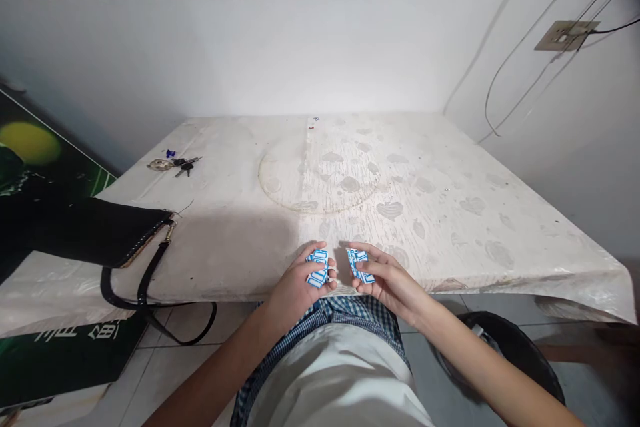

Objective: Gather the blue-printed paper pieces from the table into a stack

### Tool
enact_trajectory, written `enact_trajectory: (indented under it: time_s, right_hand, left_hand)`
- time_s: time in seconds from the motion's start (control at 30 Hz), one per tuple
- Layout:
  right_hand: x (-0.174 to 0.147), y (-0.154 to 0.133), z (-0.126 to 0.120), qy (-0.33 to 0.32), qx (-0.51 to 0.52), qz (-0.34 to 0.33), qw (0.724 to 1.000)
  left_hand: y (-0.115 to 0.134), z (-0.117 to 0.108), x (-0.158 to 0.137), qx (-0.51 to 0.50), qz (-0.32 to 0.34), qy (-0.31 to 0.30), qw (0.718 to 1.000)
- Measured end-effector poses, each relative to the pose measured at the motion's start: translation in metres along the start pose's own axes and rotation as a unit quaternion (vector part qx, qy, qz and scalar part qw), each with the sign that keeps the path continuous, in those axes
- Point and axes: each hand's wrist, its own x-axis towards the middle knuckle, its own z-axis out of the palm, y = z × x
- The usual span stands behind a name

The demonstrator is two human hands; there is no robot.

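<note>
Above the near edge of the table, my left hand (311,270) grips a small stack of blue-and-white cards (318,268), the thumb lying across them. A second lot of blue-and-white cards (361,265) is in my right hand (383,277), pinched between thumb and fingers. The two lots are apart, with a narrow gap between my hands. Both show white faces with blue outlines; the print is too small to read.
A patterned plastic cloth covers the table (430,240). Keys (185,165) lie at the far left, behind a black bag (95,230) whose strap hangs over the near edge. On the floor at right stands a black-lined bin (530,353). A wall socket (565,35) has cables.
</note>
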Motion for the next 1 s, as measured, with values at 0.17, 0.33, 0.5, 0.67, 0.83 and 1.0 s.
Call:
enact_trajectory:
  time_s: [0.17,0.33,0.5,0.67,0.83,1.0]
  right_hand:
    - [0.004,0.001,-0.003,-0.011,-0.007,0.004,1.000]
    - [0.011,-0.002,-0.009,-0.022,-0.001,-0.006,1.000]
    - [0.035,-0.036,-0.009,0.012,-0.053,-0.053,0.997]
    - [0.089,-0.100,0.010,0.085,-0.227,-0.171,0.955]
    - [0.147,-0.162,0.047,0.087,-0.326,-0.240,0.910]
    - [0.178,-0.212,0.083,0.111,-0.445,-0.310,0.833]
  left_hand:
    - [0.003,-0.002,0.002,-0.101,-0.061,-0.037,0.992]
    - [0.021,-0.010,0.003,-0.227,-0.107,-0.004,0.968]
    - [0.044,-0.024,0.020,-0.116,-0.077,0.026,0.990]
    - [0.083,-0.038,0.073,0.088,0.013,0.063,0.994]
    - [0.148,-0.045,0.137,0.125,0.024,0.081,0.989]
    - [0.215,-0.040,0.177,0.186,0.052,0.122,0.974]
